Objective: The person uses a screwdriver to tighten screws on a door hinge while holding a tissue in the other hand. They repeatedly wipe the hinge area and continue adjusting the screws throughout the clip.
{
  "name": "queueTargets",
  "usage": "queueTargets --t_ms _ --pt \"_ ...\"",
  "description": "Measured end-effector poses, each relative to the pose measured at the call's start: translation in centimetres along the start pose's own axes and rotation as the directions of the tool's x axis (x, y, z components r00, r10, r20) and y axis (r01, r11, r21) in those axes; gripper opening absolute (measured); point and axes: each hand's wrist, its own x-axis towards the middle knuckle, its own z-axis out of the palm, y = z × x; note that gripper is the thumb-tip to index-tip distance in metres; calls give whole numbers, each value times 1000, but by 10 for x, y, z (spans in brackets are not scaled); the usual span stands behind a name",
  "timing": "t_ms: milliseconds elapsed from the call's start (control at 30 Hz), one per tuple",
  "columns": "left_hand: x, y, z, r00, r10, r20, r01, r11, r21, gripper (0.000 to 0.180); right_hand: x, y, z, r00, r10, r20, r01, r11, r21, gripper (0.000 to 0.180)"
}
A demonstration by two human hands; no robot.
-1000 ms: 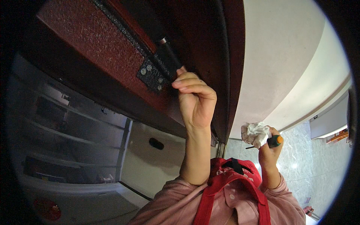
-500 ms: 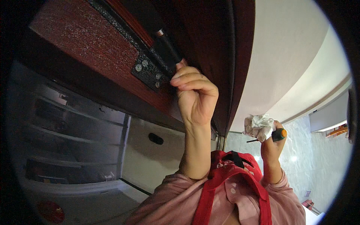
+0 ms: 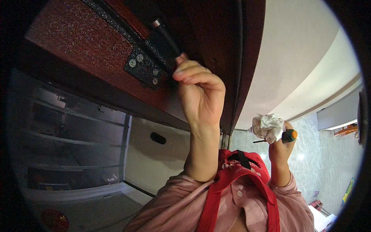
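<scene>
My left hand (image 3: 199, 96) is raised to a dark red door (image 3: 77, 34). Its curled fingers and thumb pinch the lower end of a black hinge barrel (image 3: 166, 38). Right beside the fingers is a black hinge plate (image 3: 143, 67) with several silver screws. My right hand (image 3: 280, 145) is held lower at the right, away from the door. It grips a screwdriver (image 3: 288, 135) with an orange and dark handle, together with a crumpled white tissue (image 3: 266, 125). The screwdriver's thin shaft points left, under the tissue.
A dim glass-fronted cabinet with shelves (image 3: 73, 143) fills the left. A pale panel with a dark oval handle (image 3: 157, 138) sits beside it. The door's edge (image 3: 239, 77) runs down the middle, with white wall (image 3: 301, 58) and grey marble tiles (image 3: 328, 166) at right. Red apron straps (image 3: 232, 174) cross my pink shirt.
The view has shifted slightly, so the hinge plate sits a little higher and further left. My left hand stays on the hinge barrel. My right hand has risen slightly with screwdriver and tissue.
</scene>
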Motion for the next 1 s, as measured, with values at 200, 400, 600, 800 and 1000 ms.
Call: queueTargets --t_ms 200,400,600,800,1000 --pt "0 -1 -5 996 -64 69 68 997 -48 27 -3 18 -8 994 -23 -103 22 1000 -5 30" --pt "1 0 -8 984 -123 129 131 990 -55 31 -1 6 -5 999 -7 -31 7 1000 -14 31" --pt "0 -2 -10 985 -116 128 124 991 -59 32 -3 2 -5 999 30 -16 -30 999 18 33" --pt "1 -3 -12 987 -102 120 109 993 -46 31 -4 9 -3 998 -7 -67 10 999 44 35" --pt "3 -3 -13 991 -92 95 96 995 -33 27 -2 9 -5 999 15 -33 -15 1000 -10 33"
